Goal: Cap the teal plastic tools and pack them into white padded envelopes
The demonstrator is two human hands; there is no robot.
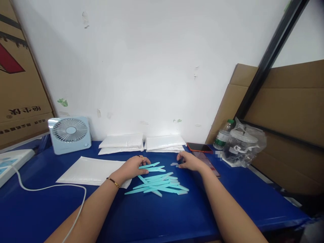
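Note:
A loose pile of several thin turquoise plastic sticks [162, 184] lies on the blue table [164, 219]. My left hand [133, 167], with a ring and a bracelet, rests at the pile's left edge, its fingers pinching one turquoise stick [150, 165]. My right hand [188, 161] sits at the pile's upper right, its fingertips on a small pale stick end [174, 164]. A flat white padded envelope [89, 171] lies just left of my left hand, partly under it.
Two stacks of white envelopes [121, 143] [164, 143] lie against the wall. A small blue fan [70, 134] stands at back left, with a white cable [50, 187] in front. A phone [199, 147], a bottle [222, 136] and a bagged jar [243, 143] stand right. Cardboard leans on both sides.

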